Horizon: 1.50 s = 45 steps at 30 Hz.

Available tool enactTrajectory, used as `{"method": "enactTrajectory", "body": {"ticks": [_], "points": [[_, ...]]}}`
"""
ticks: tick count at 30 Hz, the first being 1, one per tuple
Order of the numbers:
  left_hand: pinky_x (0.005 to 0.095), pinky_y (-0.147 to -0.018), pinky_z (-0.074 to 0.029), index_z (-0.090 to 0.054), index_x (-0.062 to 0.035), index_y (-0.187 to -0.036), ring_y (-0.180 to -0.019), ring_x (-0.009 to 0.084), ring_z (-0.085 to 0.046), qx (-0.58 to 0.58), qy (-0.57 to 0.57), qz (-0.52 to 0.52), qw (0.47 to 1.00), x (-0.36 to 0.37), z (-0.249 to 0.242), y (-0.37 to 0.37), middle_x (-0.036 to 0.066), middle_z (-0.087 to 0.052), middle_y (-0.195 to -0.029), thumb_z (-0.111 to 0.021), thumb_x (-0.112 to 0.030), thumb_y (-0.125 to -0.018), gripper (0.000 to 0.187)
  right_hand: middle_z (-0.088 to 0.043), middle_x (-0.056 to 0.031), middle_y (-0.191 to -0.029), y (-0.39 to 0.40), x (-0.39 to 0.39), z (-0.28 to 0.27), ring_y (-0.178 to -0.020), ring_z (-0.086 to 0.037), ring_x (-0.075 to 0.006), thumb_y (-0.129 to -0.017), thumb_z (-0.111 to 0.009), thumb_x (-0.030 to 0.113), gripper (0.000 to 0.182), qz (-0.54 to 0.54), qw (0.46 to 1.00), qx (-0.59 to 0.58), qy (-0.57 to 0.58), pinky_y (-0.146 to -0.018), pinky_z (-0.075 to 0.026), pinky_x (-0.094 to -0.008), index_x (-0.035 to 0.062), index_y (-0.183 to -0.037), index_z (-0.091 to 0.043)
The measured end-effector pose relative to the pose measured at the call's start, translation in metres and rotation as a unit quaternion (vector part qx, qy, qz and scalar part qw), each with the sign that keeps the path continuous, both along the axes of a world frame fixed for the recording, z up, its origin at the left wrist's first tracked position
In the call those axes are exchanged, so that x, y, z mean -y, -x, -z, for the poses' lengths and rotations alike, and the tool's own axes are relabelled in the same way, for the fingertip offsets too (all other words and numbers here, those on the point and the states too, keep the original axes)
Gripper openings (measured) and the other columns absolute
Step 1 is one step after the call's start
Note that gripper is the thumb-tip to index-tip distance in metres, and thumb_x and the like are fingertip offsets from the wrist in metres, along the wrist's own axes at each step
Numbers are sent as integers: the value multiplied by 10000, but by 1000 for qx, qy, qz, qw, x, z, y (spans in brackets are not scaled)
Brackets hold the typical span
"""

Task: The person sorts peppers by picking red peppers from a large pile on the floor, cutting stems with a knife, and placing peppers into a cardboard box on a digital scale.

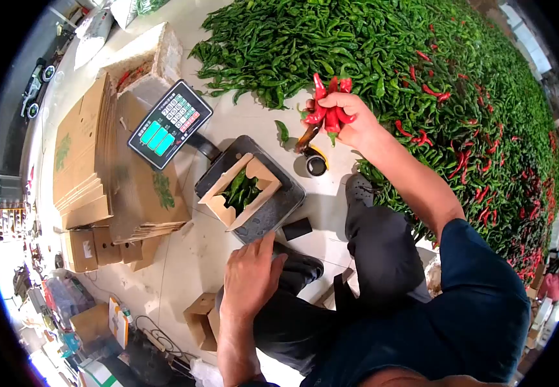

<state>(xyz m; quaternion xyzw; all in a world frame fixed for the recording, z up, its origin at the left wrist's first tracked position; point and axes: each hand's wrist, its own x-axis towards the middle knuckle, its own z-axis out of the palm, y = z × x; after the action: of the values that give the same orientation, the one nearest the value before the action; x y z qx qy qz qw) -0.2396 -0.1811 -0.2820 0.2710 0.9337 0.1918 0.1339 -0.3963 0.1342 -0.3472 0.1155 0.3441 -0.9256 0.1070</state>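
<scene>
The right hand (347, 119) is closed in a fist around a bunch of red chillies (328, 106), held above the green pepper pile (370, 45). The left hand (248, 278), fingers loosely spread, rests flat on the person's knee beside the scale (273, 206).

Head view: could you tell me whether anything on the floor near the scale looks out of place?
Yes: one green pepper lies alone on the bare floor, apart from the big pile, between the scale and the right hand holding red peppers.
</scene>
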Motion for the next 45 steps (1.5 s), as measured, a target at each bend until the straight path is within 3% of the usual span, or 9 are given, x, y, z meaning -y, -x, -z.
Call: {"method": "enactTrajectory", "body": {"ticks": [3,9,12,15,18,24,35,38,45], "points": [[446,-739,-527,-569,-46,-1206,-859,361,-664,6,28,-32,999,-4,-4,0,164,-688,-964,-681,-221,-876,390,-656,-163,-977,-16,18,-32,-971,-653,-307,-790,-612,17,240,-42,998,-44,-21,-908,-525,-489,-24,-1026,-596],[398,-650,-545,-624,-37,-1101,-755,315,-686,-79,-65,-54,993,-26,3,-2,147,-699,-863,-705,-201,-877,289,-670,-154,-939,-56,35,-67,-902,-658,-262,-766,-623,-2,193,-43,987,-113,-103,-882,-516,-407,-29,-956,-637],[340,-647,-555,-628,-19,-1102,-750,252,-705,-63,-186,-106,975,-44,1,-3,138,-706,-864,-720,-165,-876,284,-671,-147,-932,-71,36,-81,-902,-658,-256,-760,-628,-3,191,-31,985,-130,-109,-878,-518,-411,-26,-949,-639],[345,-601,-554,-640,-17,-1048,-713,255,-703,-87,-272,-129,950,-58,4,1,123,-707,-852,-755,-181,-844,286,-676,-130,-926,-80,34,-89,-887,-657,-235,-757,-658,-4,199,-34,980,-153,-119,-851,-517,-376,8,-954,-627],[345,-602,-548,-653,-10,-1074,-673,258,-685,-119,-318,-130,931,-71,0,3,122,-701,-838,-752,-176,-847,298,-663,-151,-976,-88,32,-96,-923,-651,-274,-751,-629,-4,235,-38,974,-184,-129,-877,-522,-426,-9,-986,-625],[345,-532,-494,-674,-24,-1081,-567,242,-621,-323,-251,-85,909,-79,-3,7,86,-646,-708,-742,-82,-805,290,-625,-178,-1051,-88,22,-90,-968,-635,-313,-744,-632,27,282,-58,967,-243,-46,-910,-498,-473,26,-1023,-598],[327,-528,-486,-645,7,-1131,-548,227,-607,-340,-262,-66,901,-101,-5,8,71,-642,-710,-757,-93,-808,356,-663,-154,-1010,-92,24,-86,-939,-648,-274,-753,-701,74,399,-37,973,-226,-42,-850,-519,-427,58,-1138,-600],[333,-579,-505,-660,1,-1132,-612,237,-646,-329,-247,-57,910,-100,-7,3,87,-677,-747,-769,-104,-818,348,-655,-153,-1033,-95,21,-89,-969,-651,-304,-745,-686,63,378,-49,975,-208,-55,-879,-516,-460,63,-1112,-594],[323,-573,-493,-660,-8,-1154,-584,206,-623,-350,-267,-14,898,-103,-3,3,59,-671,-734,-811,-117,-770,427,-638,-157,-1109,-91,17,-76,-1007,-645,-343,-723,-655,16,353,-92,971,-209,78,-902,-508,-533,58,-1067,-587]]}}
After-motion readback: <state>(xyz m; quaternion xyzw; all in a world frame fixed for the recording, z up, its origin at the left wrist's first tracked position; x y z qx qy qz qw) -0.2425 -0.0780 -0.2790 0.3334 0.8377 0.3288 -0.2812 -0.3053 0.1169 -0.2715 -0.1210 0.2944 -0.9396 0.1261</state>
